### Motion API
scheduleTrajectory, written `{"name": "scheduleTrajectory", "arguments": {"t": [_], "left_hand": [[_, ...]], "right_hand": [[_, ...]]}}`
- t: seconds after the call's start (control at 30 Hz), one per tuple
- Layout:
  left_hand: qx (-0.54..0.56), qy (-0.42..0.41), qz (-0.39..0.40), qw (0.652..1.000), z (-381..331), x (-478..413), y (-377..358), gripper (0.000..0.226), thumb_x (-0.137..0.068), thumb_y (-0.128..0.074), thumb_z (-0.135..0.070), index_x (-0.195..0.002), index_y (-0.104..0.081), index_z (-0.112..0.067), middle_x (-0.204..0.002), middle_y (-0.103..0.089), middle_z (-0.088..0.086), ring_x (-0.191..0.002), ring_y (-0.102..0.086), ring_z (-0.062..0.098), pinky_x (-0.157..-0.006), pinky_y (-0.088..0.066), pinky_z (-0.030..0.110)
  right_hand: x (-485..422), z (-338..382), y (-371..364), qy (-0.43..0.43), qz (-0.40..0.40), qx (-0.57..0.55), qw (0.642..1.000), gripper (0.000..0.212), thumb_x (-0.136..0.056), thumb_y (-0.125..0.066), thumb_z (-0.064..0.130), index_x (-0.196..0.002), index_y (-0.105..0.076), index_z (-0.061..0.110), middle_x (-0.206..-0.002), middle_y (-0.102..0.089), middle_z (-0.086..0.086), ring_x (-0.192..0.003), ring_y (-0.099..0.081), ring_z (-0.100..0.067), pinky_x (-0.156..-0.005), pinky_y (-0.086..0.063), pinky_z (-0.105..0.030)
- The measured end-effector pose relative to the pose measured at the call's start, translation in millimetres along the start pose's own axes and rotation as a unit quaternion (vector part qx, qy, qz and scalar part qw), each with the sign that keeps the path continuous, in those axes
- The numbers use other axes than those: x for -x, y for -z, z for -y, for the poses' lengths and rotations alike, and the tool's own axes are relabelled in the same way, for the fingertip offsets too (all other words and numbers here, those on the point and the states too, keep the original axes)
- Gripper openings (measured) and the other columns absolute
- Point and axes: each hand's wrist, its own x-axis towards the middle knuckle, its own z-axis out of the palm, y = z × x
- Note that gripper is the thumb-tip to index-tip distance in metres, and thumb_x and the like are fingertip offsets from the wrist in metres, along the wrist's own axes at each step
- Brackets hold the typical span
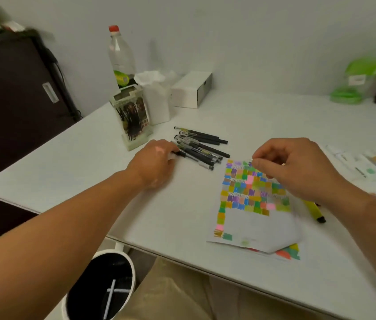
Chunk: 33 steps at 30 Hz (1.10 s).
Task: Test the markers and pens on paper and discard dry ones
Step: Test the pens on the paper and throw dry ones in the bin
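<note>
Bin (76,294), white with a black liner, stood nearest, below the counter's (90,176) near edge. One white stick-like item lay in it, too unclear to name.

Left hand (154,162) reached to the pile of black pens (202,148), which lay left of the paper (251,225) and farther from the near edge. Thumb and fingers pinched the end of one pen (183,154).

Right hand (298,167) hung over the paper's top edge, fingers curled, thumb and forefinger drawn together. Could not tell whether they held anything.

Paper lay by the near edge. Its upper part was packed with small colour swatches and its lower part was mostly blank. One corner was folded over a second sheet.

Yellow marker (314,210) lay just beside the paper's right side. Pale markers (362,162) lay at the right edge.

Judged step: marker tests looked largely done, pens just starting. Next move called for drawing that one pen clear of the pile, uncapping it, and scribbling on the blank lower part.
</note>
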Motion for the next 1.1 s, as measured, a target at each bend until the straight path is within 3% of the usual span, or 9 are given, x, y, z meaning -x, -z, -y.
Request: {"name": "scheduleTrajectory", "arguments": {"t": [0.1, 0.2, 0.33, 0.5, 0.67, 0.8, 0.93, 1.1], "left_hand": [[-0.025, -0.030, -0.015, 0.999, 3, -3, -3, 0.033, -0.098, -0.056, -0.024, -0.130, -0.060, -0.021, -0.117, -0.066, 0.006, -0.111, -0.054, 0.028, -0.093, -0.045, 0.039], [-0.036, -0.062, -0.018, 0.997, 7, -1, -3, 0.030, -0.096, -0.059, -0.024, -0.126, -0.063, -0.024, -0.111, -0.063, 0.007, -0.105, -0.055, 0.029, -0.086, -0.048, 0.040], [-0.028, -0.125, -0.022, 0.991, 4, -2, -2, 0.028, -0.095, -0.064, -0.022, -0.123, -0.067, -0.019, -0.121, -0.061, 0.005, -0.110, -0.055, 0.028, -0.091, -0.050, 0.040], [-0.031, -0.208, -0.011, 0.978, -9, -8, -2, 0.017, -0.094, -0.063, -0.023, -0.106, -0.072, -0.015, -0.108, -0.069, 0.004, -0.098, -0.061, 0.024, -0.088, -0.051, 0.035], [-0.006, -0.259, 0.039, 0.965, -19, -9, 2, 0.010, -0.096, -0.062, -0.017, -0.103, -0.068, -0.015, -0.096, -0.065, 0.000, -0.083, -0.059, 0.019, -0.074, -0.052, 0.035], [0.075, -0.210, 0.028, 0.974, -19, -9, 9, 0.014, -0.098, -0.052, -0.023, -0.106, -0.061, -0.018, -0.096, -0.067, -0.006, -0.080, -0.062, 0.013, -0.071, -0.051, 0.027], [0.191, -0.125, 0.018, 0.973, -34, -15, 5, 0.004, -0.101, -0.048, -0.023, -0.104, -0.051, -0.025, -0.088, -0.067, -0.013, -0.076, -0.059, 0.008, -0.065, -0.045, 0.016], [0.237, -0.075, 0.031, 0.968, -66, -36, -5, 0.016, -0.105, -0.041, -0.026, -0.111, -0.056, -0.027, -0.081, -0.059, -0.013, -0.076, -0.054, -0.005, -0.062, -0.040, 0.006]], "right_hand": [[1, -14, -7, -0.009, -0.011, -0.030, 0.999, 0.009, -0.085, -0.078, 0.033, -0.081, -0.072, 0.038, -0.071, -0.072, 0.018, -0.064, -0.067, -0.007, -0.061, -0.052, -0.023], [5, -23, -10, -0.012, -0.004, -0.032, 0.999, 0.007, -0.084, -0.077, 0.034, -0.083, -0.072, 0.039, -0.073, -0.071, 0.021, -0.066, -0.066, -0.004, -0.055, -0.048, -0.012], [7, -21, -9, -0.002, -0.008, -0.043, 0.999, 0.005, -0.082, -0.076, 0.035, -0.083, -0.073, 0.039, -0.075, -0.070, 0.023, -0.070, -0.065, -0.003, -0.060, -0.048, -0.009], [12, -16, -6, -0.007, 0.001, -0.048, 0.999, 0.007, -0.083, -0.077, 0.032, -0.082, -0.073, 0.038, -0.075, -0.069, 0.025, -0.070, -0.064, -0.001, -0.061, -0.048, -0.007], [20, -13, -7, 0.014, 0.102, 0.101, 0.990, 0.015, -0.079, -0.074, 0.049, -0.092, -0.071, 0.042, -0.080, -0.067, 0.027, -0.080, -0.062, 0.006, -0.067, -0.049, -0.009], [18, -14, -14, 0.054, 0.126, 0.202, 0.970, 0.027, -0.084, -0.066, 0.054, -0.108, -0.068, 0.041, -0.101, -0.067, 0.022, -0.090, -0.059, 0.000, -0.079, -0.050, -0.017], [8, -16, -18, 0.037, 0.097, 0.204, 0.974, 0.024, -0.090, -0.063, 0.045, -0.113, -0.067, 0.040, -0.104, -0.068, 0.017, -0.091, -0.057, -0.002, -0.080, -0.049, -0.020], [-2, -20, -24, 0.013, 0.076, 0.197, 0.977, 0.024, -0.093, -0.063, 0.045, -0.116, -0.066, 0.039, -0.109, -0.070, 0.016, -0.094, -0.058, -0.003, -0.080, -0.045, -0.018]]}}
